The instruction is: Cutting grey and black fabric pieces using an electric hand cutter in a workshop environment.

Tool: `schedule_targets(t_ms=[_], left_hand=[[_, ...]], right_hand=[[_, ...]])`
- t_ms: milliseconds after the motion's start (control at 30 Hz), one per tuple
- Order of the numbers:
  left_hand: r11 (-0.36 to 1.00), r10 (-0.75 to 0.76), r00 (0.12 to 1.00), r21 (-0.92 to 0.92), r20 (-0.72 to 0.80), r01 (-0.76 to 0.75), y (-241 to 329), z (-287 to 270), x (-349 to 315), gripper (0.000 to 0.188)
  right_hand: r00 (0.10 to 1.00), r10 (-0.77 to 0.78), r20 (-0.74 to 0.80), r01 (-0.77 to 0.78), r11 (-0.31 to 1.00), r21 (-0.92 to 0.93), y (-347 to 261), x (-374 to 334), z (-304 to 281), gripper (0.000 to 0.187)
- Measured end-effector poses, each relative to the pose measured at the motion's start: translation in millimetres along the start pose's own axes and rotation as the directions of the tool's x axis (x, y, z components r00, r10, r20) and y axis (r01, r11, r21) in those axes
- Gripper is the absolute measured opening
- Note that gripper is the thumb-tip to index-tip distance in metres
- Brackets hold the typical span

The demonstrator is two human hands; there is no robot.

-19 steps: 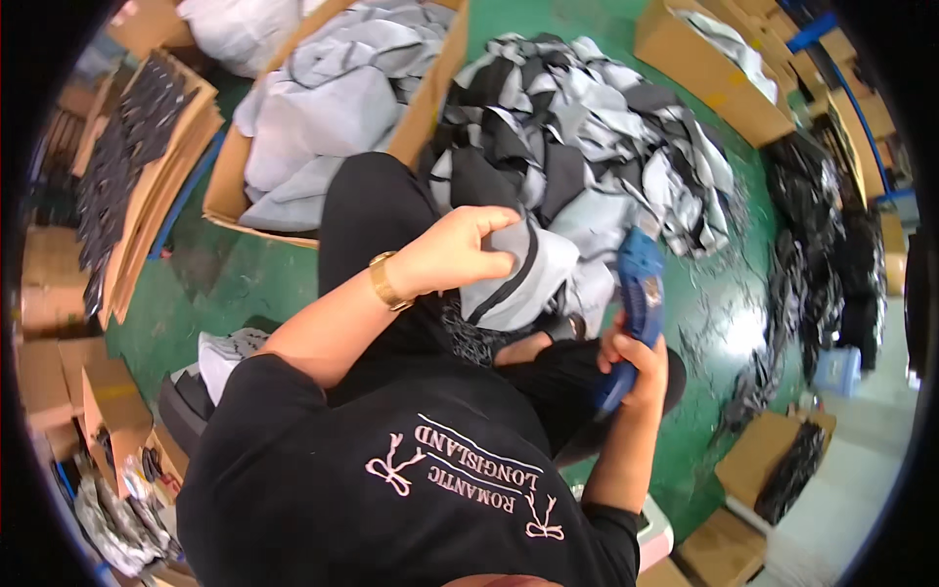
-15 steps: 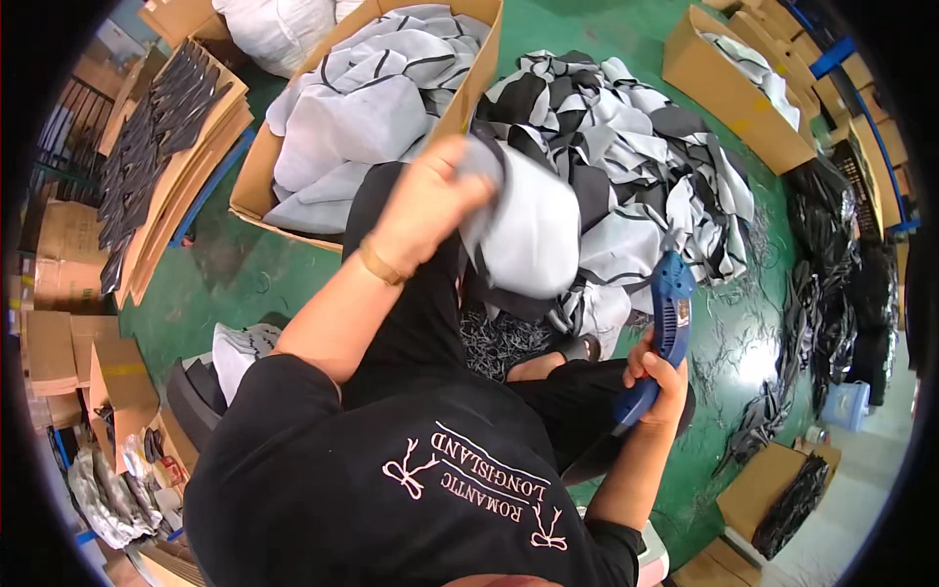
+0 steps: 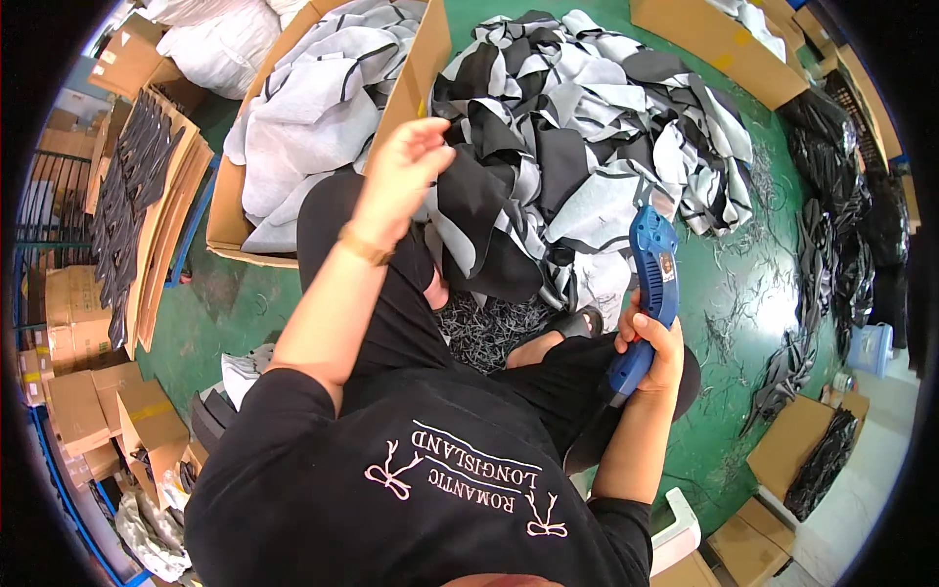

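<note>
My left hand [image 3: 403, 176] is raised beside the box edge, its fingers loosely bent and apart, with nothing visible in them. Just past it lies a large heap of grey-white and black fabric pieces [image 3: 587, 210], many edged in black. In my right hand [image 3: 657, 342] is a blue electric hand cutter [image 3: 653, 259], gripped round its handle. The cutter's narrow metal tip points away from me, over the heap's near right side. Between my feet is a pile of thin dark trimmings [image 3: 494, 328].
A big cardboard box [image 3: 416, 83] full of similar pieces stands at the far left. Cardboard sheets carrying black strips [image 3: 137, 196] are further left. Black plastic bags [image 3: 822, 147] line the right side. Loose trimmings are scattered over the green floor [image 3: 719, 293].
My left hand has let go of a grey-white, black-edged fabric piece and has moved left. My right hand still holds the cutter. The whole view has shifted slightly.
</note>
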State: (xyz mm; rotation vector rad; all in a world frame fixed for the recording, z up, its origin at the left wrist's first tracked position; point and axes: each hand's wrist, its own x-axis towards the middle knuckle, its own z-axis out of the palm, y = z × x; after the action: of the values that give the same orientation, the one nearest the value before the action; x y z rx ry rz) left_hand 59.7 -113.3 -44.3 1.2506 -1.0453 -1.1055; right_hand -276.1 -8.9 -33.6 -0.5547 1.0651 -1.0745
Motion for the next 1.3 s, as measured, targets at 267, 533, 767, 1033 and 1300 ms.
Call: schedule_targets(t_ms=[267,533,767,1033,1300], left_hand=[[0.329,-0.361,0.858,0.811,-0.366,0.485,-176,18,29,0.031],[0.261,-0.590,0.691,0.710,-0.419,0.654,-179,0,36,0.062],[0.625,0.334,0.941,0.761,-0.059,-0.174,-99,46,13,0.050],[0.437,0.439,0.574,0.393,0.692,-0.809,-11,94,-104,0.046],[0.784,0.347,0.603,0.131,0.718,-0.607,-11,73,-146,0.037]], right_hand=[[1.000,0.000,-0.030,0.003,0.997,0.083,2,5,-12,0.042],[0.999,0.013,-0.035,-0.009,0.993,0.115,-1,3,-15,0.039],[1.000,0.006,0.021,-0.007,0.999,0.032,1,6,-23,0.039],[0.968,0.024,0.251,-0.094,0.958,0.270,15,16,2,0.056],[1.000,-0.021,-0.018,0.020,0.999,-0.037,25,-3,17,0.046]])
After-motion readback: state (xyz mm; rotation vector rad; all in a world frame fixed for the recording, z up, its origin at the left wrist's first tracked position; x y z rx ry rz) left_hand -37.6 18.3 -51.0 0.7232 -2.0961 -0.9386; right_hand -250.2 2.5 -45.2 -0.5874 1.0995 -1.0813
